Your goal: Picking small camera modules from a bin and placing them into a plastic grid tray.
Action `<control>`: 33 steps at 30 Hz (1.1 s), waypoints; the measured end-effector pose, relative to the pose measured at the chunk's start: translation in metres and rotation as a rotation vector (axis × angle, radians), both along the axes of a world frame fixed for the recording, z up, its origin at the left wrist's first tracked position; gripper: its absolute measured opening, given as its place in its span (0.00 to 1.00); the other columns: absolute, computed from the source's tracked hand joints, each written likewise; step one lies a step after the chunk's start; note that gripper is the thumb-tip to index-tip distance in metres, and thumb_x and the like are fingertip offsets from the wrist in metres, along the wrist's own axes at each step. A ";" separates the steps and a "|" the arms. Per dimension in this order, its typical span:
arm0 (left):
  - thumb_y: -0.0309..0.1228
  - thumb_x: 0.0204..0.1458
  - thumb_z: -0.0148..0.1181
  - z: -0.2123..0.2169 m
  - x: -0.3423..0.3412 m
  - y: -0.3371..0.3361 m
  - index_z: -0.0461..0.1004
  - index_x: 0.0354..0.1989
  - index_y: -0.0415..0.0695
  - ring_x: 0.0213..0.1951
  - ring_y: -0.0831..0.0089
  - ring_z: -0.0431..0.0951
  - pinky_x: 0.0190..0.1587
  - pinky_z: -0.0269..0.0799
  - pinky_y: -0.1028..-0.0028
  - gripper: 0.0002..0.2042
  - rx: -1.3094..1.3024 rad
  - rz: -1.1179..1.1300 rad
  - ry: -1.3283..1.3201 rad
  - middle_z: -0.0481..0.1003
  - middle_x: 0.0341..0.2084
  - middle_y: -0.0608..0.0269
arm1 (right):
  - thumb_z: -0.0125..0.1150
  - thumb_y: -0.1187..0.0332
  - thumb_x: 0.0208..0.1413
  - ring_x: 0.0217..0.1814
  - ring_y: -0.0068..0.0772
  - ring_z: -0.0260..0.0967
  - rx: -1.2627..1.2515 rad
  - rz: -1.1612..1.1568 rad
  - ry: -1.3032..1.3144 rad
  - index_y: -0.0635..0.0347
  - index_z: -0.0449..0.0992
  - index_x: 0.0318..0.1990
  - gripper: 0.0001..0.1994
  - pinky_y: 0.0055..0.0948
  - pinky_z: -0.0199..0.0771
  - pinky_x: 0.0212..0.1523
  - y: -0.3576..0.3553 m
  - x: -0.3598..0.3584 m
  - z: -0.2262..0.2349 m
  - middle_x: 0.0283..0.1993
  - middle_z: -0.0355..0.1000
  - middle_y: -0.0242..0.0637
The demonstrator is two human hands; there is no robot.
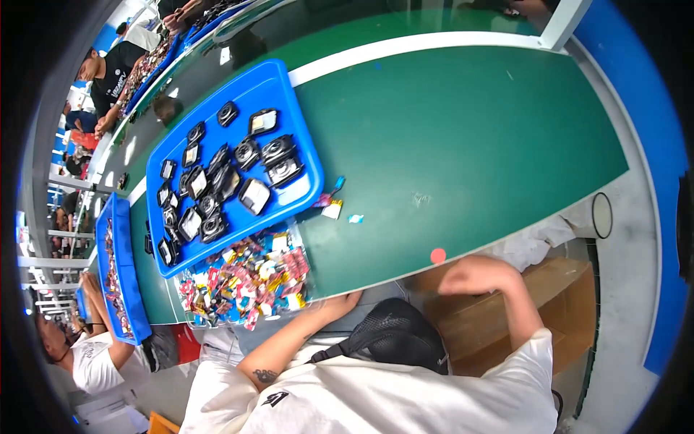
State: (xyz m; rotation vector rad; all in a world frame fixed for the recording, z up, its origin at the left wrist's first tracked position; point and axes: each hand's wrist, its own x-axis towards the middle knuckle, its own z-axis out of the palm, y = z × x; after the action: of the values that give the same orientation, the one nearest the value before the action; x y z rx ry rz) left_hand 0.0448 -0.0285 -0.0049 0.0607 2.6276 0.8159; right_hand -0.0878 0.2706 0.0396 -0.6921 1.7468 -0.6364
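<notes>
My left hand (343, 305) is low at the table's near edge, just right of a pile of small multicoloured pieces (249, 278) on clear plastic. Its fingers are mostly hidden. Farther right, my right hand (466, 275) hangs at the same edge, above an open cardboard box (517, 311). Motion smears its fingers, and I cannot see whether it holds anything. Beyond the pile, a blue tray (307, 155) carries several black plastic housings (246, 153) with round, lens-like parts; some lie with pale flat faces up. Its near rim overlaps the pile.
Loose small pieces (332, 208) lie right of the tray on the green tabletop (463, 137). A round red spot (438, 256) marks its near edge. White plastic sheeting (531, 246) bulges beside the box. Another blue tray (130, 267) stands left, near a co-worker (97, 354).
</notes>
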 end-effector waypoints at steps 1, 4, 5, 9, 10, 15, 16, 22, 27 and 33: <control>0.34 0.54 0.53 -0.007 0.003 -0.003 0.72 0.45 0.42 0.45 0.54 0.73 0.51 0.66 0.63 0.14 0.059 -0.024 0.179 0.73 0.41 0.47 | 0.63 0.59 0.48 0.34 0.32 0.73 -0.255 -0.107 -0.223 0.57 0.79 0.36 0.12 0.29 0.70 0.37 -0.020 0.017 0.054 0.33 0.76 0.38; 0.28 0.53 0.52 0.000 0.003 0.001 0.74 0.43 0.45 0.47 0.55 0.73 0.51 0.66 0.65 0.10 0.313 -0.039 0.119 0.73 0.43 0.52 | 0.67 0.62 0.44 0.26 0.29 0.69 -0.561 -0.252 0.571 0.56 0.79 0.33 0.10 0.25 0.67 0.27 -0.064 0.032 0.124 0.23 0.71 0.31; 0.28 0.53 0.52 0.001 0.005 -0.001 0.75 0.42 0.46 0.47 0.55 0.73 0.51 0.66 0.66 0.10 0.367 -0.053 0.104 0.74 0.44 0.52 | 0.68 0.62 0.42 0.23 0.30 0.67 -0.585 -0.326 1.042 0.56 0.79 0.31 0.10 0.26 0.65 0.25 -0.085 0.028 0.133 0.19 0.67 0.31; 0.28 0.53 0.53 0.019 0.014 -0.016 0.75 0.41 0.42 0.46 0.58 0.74 0.51 0.67 0.67 0.09 0.392 -0.191 0.217 0.74 0.44 0.54 | 0.67 0.63 0.41 0.20 0.32 0.62 -0.569 -0.585 1.378 0.58 0.77 0.25 0.09 0.30 0.61 0.21 -0.146 -0.009 0.104 0.15 0.60 0.33; 0.27 0.52 0.53 0.021 0.017 -0.021 0.75 0.41 0.43 0.47 0.57 0.74 0.51 0.68 0.67 0.09 0.396 -0.210 0.201 0.74 0.44 0.54 | 0.67 0.63 0.41 0.20 0.31 0.62 -0.515 -0.531 1.439 0.58 0.77 0.25 0.09 0.30 0.60 0.20 -0.148 -0.012 0.100 0.16 0.61 0.33; 0.28 0.51 0.54 0.024 0.043 -0.058 0.74 0.43 0.43 0.47 0.57 0.73 0.50 0.68 0.66 0.11 0.380 -0.137 0.106 0.74 0.44 0.55 | 0.67 0.71 0.43 0.18 0.10 0.55 -0.586 -0.603 0.640 0.64 0.78 0.29 0.07 0.16 0.52 0.20 -0.125 -0.009 0.157 0.15 0.63 0.24; 0.29 0.52 0.53 0.023 0.045 -0.059 0.73 0.44 0.43 0.47 0.57 0.73 0.49 0.68 0.66 0.11 0.348 -0.179 0.114 0.74 0.44 0.55 | 0.67 0.71 0.44 0.19 0.11 0.58 -0.636 -0.573 0.719 0.65 0.77 0.31 0.08 0.17 0.56 0.21 -0.129 -0.016 0.170 0.16 0.66 0.26; 0.25 0.50 0.55 0.040 0.030 -0.025 0.74 0.42 0.40 0.44 0.56 0.74 0.48 0.68 0.67 0.11 0.423 -0.270 0.030 0.75 0.40 0.54 | 0.57 0.68 0.50 0.37 0.36 0.74 -0.738 -0.201 1.047 0.60 0.76 0.44 0.13 0.33 0.72 0.41 -0.178 -0.117 0.168 0.37 0.77 0.39; 0.25 0.50 0.55 0.036 0.028 -0.017 0.74 0.43 0.41 0.44 0.56 0.74 0.48 0.68 0.67 0.11 0.372 -0.152 -0.079 0.75 0.40 0.54 | 0.50 0.74 0.47 0.48 0.44 0.68 -0.416 0.001 1.287 0.50 0.76 0.47 0.18 0.40 0.71 0.46 -0.179 -0.188 0.143 0.43 0.74 0.37; 0.25 0.51 0.54 0.033 0.015 0.003 0.73 0.45 0.42 0.41 0.61 0.76 0.45 0.69 0.70 0.12 0.347 -0.049 -0.173 0.75 0.38 0.55 | 0.50 0.73 0.46 0.59 0.40 0.57 -0.422 0.243 1.262 0.44 0.77 0.47 0.19 0.40 0.67 0.52 -0.194 -0.201 0.112 0.50 0.68 0.32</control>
State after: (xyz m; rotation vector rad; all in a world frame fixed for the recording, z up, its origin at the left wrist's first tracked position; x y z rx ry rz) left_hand 0.0594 -0.0260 0.0277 0.1410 2.2905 1.1934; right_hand -0.2886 0.0768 0.1513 -1.8404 2.5919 -0.3892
